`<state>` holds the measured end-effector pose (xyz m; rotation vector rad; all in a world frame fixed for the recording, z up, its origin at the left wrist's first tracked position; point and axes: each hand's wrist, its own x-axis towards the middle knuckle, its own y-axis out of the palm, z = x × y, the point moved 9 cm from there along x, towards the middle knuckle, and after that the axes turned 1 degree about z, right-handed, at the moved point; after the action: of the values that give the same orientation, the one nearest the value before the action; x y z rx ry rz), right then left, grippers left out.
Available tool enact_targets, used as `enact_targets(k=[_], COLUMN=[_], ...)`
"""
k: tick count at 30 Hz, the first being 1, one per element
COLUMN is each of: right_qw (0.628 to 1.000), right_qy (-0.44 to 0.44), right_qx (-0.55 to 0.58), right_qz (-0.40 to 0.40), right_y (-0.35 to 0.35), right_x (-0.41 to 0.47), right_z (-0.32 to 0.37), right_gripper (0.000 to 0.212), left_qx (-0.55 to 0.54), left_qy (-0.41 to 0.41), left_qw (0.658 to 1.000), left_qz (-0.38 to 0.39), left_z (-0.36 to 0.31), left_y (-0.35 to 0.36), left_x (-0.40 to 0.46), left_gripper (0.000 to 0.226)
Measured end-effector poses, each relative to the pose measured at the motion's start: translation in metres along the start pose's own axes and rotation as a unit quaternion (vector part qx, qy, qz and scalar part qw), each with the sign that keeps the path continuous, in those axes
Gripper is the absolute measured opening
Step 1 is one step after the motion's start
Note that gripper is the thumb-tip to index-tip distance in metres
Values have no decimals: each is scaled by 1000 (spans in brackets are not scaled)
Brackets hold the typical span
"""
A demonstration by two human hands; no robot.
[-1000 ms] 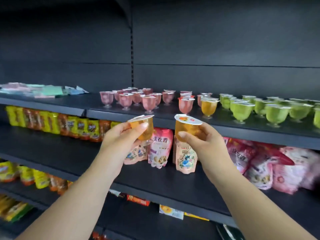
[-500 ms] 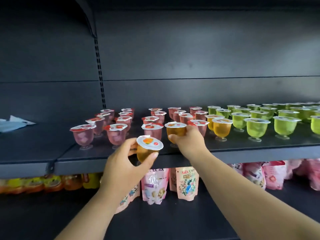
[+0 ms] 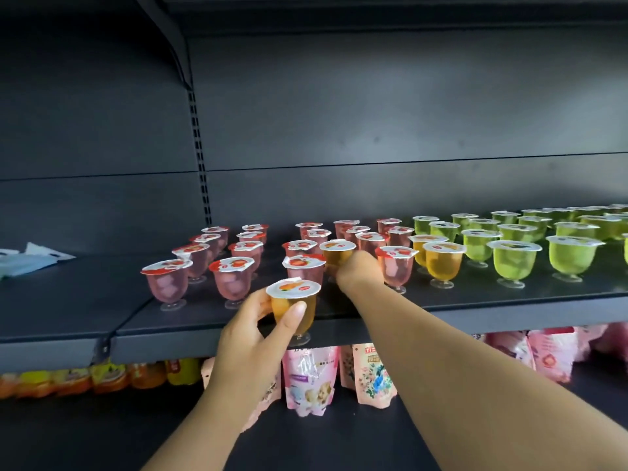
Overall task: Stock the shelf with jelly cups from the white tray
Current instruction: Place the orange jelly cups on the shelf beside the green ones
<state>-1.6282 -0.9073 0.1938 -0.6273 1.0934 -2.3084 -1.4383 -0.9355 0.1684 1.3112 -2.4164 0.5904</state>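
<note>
At the front edge of the dark shelf (image 3: 475, 302), your left hand (image 3: 253, 329) pinches an orange jelly cup (image 3: 294, 309) between thumb and curled fingers, upright, its foot level with the shelf's lip and its foil lid facing you. Deeper on the same shelf, your right hand (image 3: 356, 271) reaches between the rows, its fingers curled round a second orange jelly cup (image 3: 337, 253); whether that cup's foot already stands on the shelf you cannot tell, since the hand hides it. Pink jelly cups (image 3: 231, 277) stand in loose rows from the middle of the shelf toward its left, one of them (image 3: 396, 268) just beside your right hand on its right. Two more orange cups (image 3: 443, 263) stand next to that one, and green jelly cups (image 3: 513, 263) fill the shelf's right end back to the rear wall. Near the left end of the neighbouring shelf section lie some pale plastic packets (image 3: 23, 260), well apart from the cups. On the shelf below, pink printed pouches (image 3: 311, 379) stand under your forearms, with yellow and orange packets (image 3: 102, 377) to their left. The white tray is out of sight.
</note>
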Motion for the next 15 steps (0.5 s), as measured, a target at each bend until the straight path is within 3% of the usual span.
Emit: enact_targets(k=[5,10,15], right_qw=[996,984,984], right_qy=[-54,-154,-138], right_qx=[-63,-91,-111], right_qz=[21,-13,-16], right_y=[-2,-25,-69], right_x=[-33,-91,-95], right_z=[-2,-33,-97], right_gripper=[30,37,57], left_qx=[-18,13,98], left_qy=[4,-3,-29], left_qw=[999,998,994], left_qz=[-36,-65,-45], left_z=[-23,-37,-47], left_y=[-4,14,67], left_x=[-16,-19,0], left_gripper=[15,21,35])
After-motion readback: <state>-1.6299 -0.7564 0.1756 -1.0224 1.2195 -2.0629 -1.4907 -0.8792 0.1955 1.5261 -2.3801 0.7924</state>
